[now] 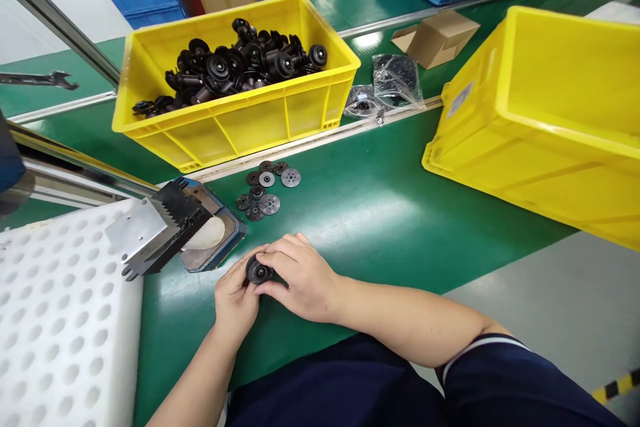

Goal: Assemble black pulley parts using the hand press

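Both hands meet low on the green belt [380,213] around one small black round part [259,271]. My left hand [234,300] grips it from the left and below. My right hand [299,278] pinches it from the right, fingers curled over its top. Just beyond them lie several small grey and black discs [267,189] loose on the belt. A yellow bin [235,123] behind the discs holds a heap of black wheel-like parts [235,63].
A white foam tray [60,320] with round holes lies at the left. A toothed metal fixture [165,227] on a blue-edged base sits beside it. A second yellow bin [545,120] stands at the right. Plastic bags [395,80] and a cardboard box [437,37] lie beyond.
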{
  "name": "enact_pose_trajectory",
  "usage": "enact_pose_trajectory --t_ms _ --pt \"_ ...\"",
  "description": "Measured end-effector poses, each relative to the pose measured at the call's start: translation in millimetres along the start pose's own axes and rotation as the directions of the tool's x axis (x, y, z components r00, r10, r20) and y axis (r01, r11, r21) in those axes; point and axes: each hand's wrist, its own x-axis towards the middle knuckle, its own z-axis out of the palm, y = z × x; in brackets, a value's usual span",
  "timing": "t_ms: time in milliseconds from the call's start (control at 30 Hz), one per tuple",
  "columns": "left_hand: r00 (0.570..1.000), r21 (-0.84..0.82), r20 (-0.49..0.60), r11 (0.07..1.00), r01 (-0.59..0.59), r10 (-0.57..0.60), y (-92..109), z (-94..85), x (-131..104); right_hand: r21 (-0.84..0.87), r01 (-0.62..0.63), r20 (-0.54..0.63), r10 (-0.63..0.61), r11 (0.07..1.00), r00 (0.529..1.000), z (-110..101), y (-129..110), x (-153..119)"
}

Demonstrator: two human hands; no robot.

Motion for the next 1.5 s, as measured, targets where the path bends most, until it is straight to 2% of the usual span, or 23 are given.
enact_pose_trajectory --t_ms 267,533,1033,1300,1400,1500 --pt "0.998 0.051 0.01 0.997 0.055 -0.056 -5.2 -1.1 -3.2 0.03 -0.061 0.038 0.06 0.998 0.997 4.6 1.6 0.8" --pt "0.994 0.051 0.039 0.994 0.096 -0.098 2.8 -2.7 2.9 0.064 -0.09 0.079 0.085 0.994 0.993 7.8 5.7 1.9" --pt "0.995 0.119 0.009 0.988 0.101 -0.103 0.2 -1.5 -1.5 -0.072 -0.059 0.164 0.07 0.996 0.984 3.5 1.2 3.4" --pt "0.994 0.13 0.006 0.986 0.107 -0.108 0.6 -2.1 -1.1 -0.054 -0.051 0.145 0.058 0.997 0.988 5.3 3.7 5.3" --pt "0.987 0.083 0.012 0.983 0.161 -0.162 2.3 0.0 0.3 -0.062 -0.066 0.139 0.074 0.996 0.987 4.2 5.1 6.1" --pt "0.967 -0.115 -0.015 0.961 0.252 -0.256 3.6 4.6 3.5 -0.041 -0.08 0.126 0.085 0.996 0.988 1.7 9.2 7.5"
